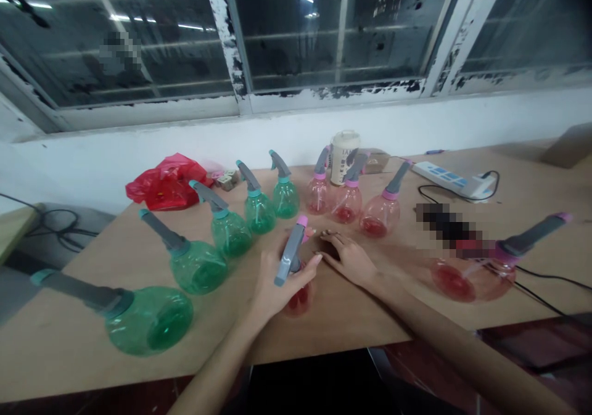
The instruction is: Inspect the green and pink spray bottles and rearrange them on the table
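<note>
Well, from the head camera we find the left hand (282, 285) closed around a pink spray bottle (300, 301), its fingers wrapped about the neck below the grey trigger head (289, 254), while the rounded body shows just under the palm; we cannot tell whether its base touches the board. The right hand (351, 261) lies spread and palm-down on the wooden tabletop (333, 319), its fingertips just beside the held bottle's head. Five green spray bottles, the nearest (150, 322) at near left, fan across the left of the board. Three pink spray bottles (346, 204) stand in a far row, and a fourth, larger-looking pink bottle (472, 279) sits at near right, partly under a pixelated blur. So far, every bottle but the held one sits with its colour group, green left and pink right, and the held bottle lies between the groups. Open board remains between the hands and the near edge, which runs close below them. At the far edge, a cream plastic tub (345, 156), a white power strip (451, 179) and a red plastic bag (166, 184) sit against the white wall (231, 137), below a paint-flaked window (346, 26).
</note>
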### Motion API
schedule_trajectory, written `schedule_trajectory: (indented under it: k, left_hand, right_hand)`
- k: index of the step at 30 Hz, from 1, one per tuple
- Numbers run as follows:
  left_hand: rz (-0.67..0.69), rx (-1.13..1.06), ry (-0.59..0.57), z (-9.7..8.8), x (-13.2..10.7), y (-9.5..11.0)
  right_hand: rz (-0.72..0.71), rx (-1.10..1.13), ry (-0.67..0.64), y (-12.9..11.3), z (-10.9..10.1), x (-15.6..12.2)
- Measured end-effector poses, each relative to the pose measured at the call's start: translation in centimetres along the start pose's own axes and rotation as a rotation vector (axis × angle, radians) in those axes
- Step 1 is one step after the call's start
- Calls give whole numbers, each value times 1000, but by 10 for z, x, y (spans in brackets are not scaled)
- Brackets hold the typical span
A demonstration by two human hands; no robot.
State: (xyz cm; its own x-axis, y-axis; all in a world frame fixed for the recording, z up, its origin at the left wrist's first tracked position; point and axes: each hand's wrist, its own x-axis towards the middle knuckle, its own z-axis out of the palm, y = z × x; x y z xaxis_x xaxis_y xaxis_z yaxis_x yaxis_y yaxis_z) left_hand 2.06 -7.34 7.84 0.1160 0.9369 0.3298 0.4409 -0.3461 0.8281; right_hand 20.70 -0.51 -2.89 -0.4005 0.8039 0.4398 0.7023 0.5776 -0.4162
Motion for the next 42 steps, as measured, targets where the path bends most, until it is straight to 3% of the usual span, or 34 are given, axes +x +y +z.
schedule_trajectory:
  k: [11, 27, 37, 42]
  left_hand:
    - [26, 59, 8, 0, 6, 6]
    - [51, 46, 49, 1, -2, -6]
    - [105, 29, -40, -4, 0, -7]
    - [113, 52, 17, -1, 0, -7]
  right_hand:
    - [14, -16, -23, 0, 0, 0]
    - [13, -6, -3, 2, 0, 0]
    - [11, 1, 11, 3, 1, 0]
    - [9, 9, 2, 4, 2, 1]
